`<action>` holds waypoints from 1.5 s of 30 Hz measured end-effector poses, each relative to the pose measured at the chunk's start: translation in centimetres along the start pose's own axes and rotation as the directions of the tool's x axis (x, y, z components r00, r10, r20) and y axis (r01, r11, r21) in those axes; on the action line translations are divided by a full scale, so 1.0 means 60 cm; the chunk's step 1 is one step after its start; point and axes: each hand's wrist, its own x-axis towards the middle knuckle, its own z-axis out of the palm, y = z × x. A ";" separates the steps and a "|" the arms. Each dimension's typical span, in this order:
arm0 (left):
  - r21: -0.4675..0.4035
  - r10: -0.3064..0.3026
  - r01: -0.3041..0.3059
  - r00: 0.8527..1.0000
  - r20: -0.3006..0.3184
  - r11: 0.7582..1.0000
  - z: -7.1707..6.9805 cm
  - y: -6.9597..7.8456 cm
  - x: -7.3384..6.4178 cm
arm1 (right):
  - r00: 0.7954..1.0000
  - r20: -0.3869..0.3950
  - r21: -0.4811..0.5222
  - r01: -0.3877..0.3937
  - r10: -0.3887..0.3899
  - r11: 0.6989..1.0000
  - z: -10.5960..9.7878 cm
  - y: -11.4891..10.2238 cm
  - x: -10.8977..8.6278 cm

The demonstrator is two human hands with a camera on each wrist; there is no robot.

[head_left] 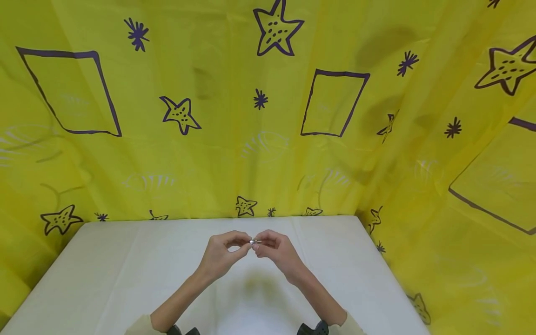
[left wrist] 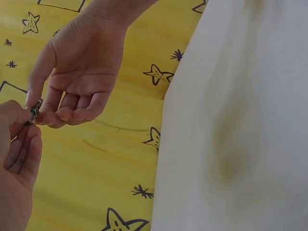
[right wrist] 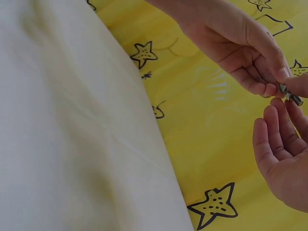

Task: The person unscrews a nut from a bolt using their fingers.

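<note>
Bolt (right wrist: 293, 97) looks metallic, silvery grey and threaded.

Room to pass lies between the fingers (right wrist: 273, 127) and white table (head_left: 259, 302); yellow curtain (head_left: 226, 158) blocks the far edge.

Bolt (head_left: 254, 241) between left hand (head_left: 222, 253) and right hand (head_left: 281, 255)

The bolt met the left hand on one side and the right hand on the other, above the table (head_left: 138, 265). Beyond the hands ran the table's far edge, with a curtain (head_left: 213, 163) behind it (and to their left and right as well). Both sleeves (head_left: 143, 325) lay before the hands.
</note>
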 end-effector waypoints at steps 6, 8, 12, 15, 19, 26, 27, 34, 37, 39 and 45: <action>-0.014 -0.012 0.012 1.000 0.014 1.000 0.000 0.000 0.001 | 0.999 0.011 0.005 0.039 -0.039 0.999 0.001 0.002 0.000; -0.010 -0.008 0.008 1.000 0.010 1.000 0.000 -0.001 0.001 | 0.999 0.012 0.012 0.043 -0.043 0.999 0.001 0.002 0.000; -0.003 0.002 -0.002 1.000 0.001 1.000 -0.001 0.000 0.001 | 1.000 0.010 0.016 0.026 -0.027 1.000 0.001 0.002 0.001; -0.002 0.000 0.000 1.000 -0.002 1.000 -0.001 0.001 0.001 | 1.000 0.001 0.012 0.008 -0.008 1.000 0.001 0.001 0.000; -0.002 -0.002 0.002 1.000 -0.002 1.000 -0.001 0.001 0.001 | 1.000 -0.005 0.006 0.006 -0.006 1.000 0.002 0.000 0.000; -0.009 -0.003 0.003 1.000 0.003 1.000 -0.001 0.002 0.001 | 0.999 0.014 0.018 0.041 -0.041 0.999 0.002 0.002 0.003; -0.009 -0.005 0.005 1.000 0.003 1.000 -0.001 0.002 0.001 | 0.999 0.018 0.019 0.043 -0.043 0.999 0.002 0.002 0.002; -0.001 0.002 -0.002 1.000 0.000 1.000 -0.001 0.002 0.001 | 0.999 0.027 0.021 0.023 -0.024 1.000 0.001 0.002 0.001; -0.002 0.010 -0.010 1.000 -0.004 1.000 -0.001 -0.001 0.001 | 1.000 0.024 0.016 0.012 -0.012 1.000 0.001 0.001 0.000; -0.004 0.013 -0.013 1.000 -0.006 1.000 -0.001 -0.002 0.000 | 1.000 0.020 0.018 0.010 -0.010 1.000 0.002 0.001 0.001; -0.008 0.012 -0.012 1.000 -0.005 1.000 -0.001 -0.002 0.000 | 0.999 0.016 0.028 0.031 -0.032 0.999 0.003 0.002 0.001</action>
